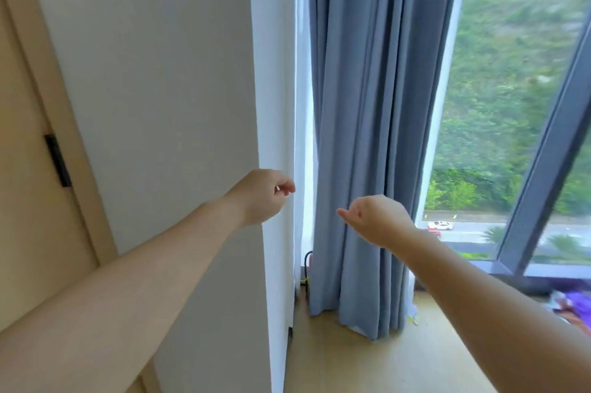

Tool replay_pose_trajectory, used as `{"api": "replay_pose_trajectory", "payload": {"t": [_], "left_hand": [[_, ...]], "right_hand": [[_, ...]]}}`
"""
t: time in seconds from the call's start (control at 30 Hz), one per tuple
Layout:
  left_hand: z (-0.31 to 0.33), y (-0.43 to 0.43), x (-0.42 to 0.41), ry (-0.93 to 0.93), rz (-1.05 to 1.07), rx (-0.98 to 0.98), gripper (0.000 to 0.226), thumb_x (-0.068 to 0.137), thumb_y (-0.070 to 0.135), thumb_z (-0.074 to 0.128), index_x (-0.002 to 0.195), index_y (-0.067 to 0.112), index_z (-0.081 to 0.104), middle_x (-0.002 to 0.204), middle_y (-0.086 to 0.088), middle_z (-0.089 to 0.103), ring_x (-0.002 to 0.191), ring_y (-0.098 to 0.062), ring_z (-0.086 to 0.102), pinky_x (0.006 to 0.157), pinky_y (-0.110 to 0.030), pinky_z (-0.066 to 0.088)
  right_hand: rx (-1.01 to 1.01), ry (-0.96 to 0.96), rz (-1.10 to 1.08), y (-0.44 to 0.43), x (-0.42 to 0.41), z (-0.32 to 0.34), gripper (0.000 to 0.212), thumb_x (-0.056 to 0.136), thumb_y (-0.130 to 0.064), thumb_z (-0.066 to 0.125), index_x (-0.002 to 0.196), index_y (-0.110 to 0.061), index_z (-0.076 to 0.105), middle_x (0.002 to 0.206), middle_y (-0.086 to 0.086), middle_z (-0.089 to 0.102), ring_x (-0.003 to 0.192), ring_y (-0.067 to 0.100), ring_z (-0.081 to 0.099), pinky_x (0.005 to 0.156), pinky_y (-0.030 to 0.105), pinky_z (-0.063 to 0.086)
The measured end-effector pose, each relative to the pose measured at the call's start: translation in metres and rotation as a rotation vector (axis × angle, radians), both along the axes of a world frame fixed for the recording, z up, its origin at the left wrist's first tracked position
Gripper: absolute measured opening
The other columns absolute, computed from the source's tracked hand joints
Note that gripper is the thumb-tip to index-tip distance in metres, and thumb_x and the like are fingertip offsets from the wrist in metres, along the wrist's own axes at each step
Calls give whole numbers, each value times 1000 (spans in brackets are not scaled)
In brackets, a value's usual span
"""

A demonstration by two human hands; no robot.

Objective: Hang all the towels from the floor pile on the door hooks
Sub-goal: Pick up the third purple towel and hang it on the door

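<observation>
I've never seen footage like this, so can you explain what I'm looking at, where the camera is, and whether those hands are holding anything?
It is one picture from a wide-angle camera worn on a person's head, so the two bare arms reaching in are the wearer's own; there is no machine. The left hand is raised by the corner of a white wall, the right hand in front of a blue-grey curtain. Both have curled fingers and I see nothing in them. At far left is a pale door, at right a big window. On the wooden floor something purple shows at the right edge, too cut off to identify. No hooks are in sight.
</observation>
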State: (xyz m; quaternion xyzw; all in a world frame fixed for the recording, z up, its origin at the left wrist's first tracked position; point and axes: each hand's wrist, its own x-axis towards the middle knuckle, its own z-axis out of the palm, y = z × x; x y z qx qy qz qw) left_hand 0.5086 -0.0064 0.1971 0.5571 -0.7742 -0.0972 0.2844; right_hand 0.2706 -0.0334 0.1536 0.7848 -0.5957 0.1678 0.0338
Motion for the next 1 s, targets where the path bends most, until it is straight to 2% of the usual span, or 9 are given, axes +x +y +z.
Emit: {"api": "replay_pose_trajectory", "payload": {"t": [0.17,0.27,0.4,0.47,0.57,0.67,0.73,0.83,1.0], "left_hand": [[-8,-34,-30,-8,-221,3,34,89,4,40,106,15,67,100,2,66,91,-17,63,83,-27,52],[-19,-45,-50,-17,-361,1,33,90,3,42,107,14,67,99,4,65,93,-14,61,86,-24,50],[-42,-50,-87,-35,-542,22,32,91,5,43,108,16,68,102,2,68,93,-16,64,89,-32,54],[-53,-42,-113,-26,-619,38,32,90,5,42,105,17,69,101,1,68,88,-17,65,84,-31,55],[-63,-23,-154,-47,-749,49,32,90,5,42,105,17,68,104,2,66,77,-9,60,68,-17,47],[-68,-3,-195,-73,-850,27,32,88,5,43,104,15,69,106,-1,67,90,-17,60,84,-28,50],[-70,11,-219,-59,-896,29,32,87,4,44,102,16,70,104,-2,68,93,-19,61,87,-32,51],[-74,35,-250,-55,-953,10,31,87,4,46,99,17,71,100,-2,68,89,-19,60,81,-27,48],[-85,61,-290,-36,-986,39,29,87,5,49,99,18,72,95,1,67,84,-16,59,75,-24,44]], "right_hand": [[4,-2,-237,22,-36,-10,46,94,-54,43,76,-16,62,69,-2,60,71,22,58,62,28,43],[24,24,-347,44,-55,-23,42,93,-55,44,73,-21,60,70,-4,58,71,20,53,61,27,37],[45,37,-491,98,-75,-42,43,94,-52,46,63,-23,48,72,-4,52,76,22,53,64,29,36],[77,47,-568,128,-87,-52,39,95,-52,45,71,-22,55,72,-4,53,77,21,54,62,28,34],[109,67,-716,174,-111,-64,38,93,-56,44,86,-24,64,82,-3,62,84,21,59,61,28,35],[119,60,-854,220,-136,-65,39,93,-57,44,92,-25,65,91,-2,65,87,19,58,62,29,34],[132,49,-929,248,-152,-64,39,93,-57,44,95,-24,66,92,-2,65,86,18,57,64,29,38],[170,44,-1013,286,-176,-62,40,93,-57,45,98,-23,65,95,-1,66,84,15,56,71,34,50],[190,10,-1071,328,-210,-62,38,93,-52,48,102,-20,66,97,-2,66,85,14,58,76,36,54]]}}
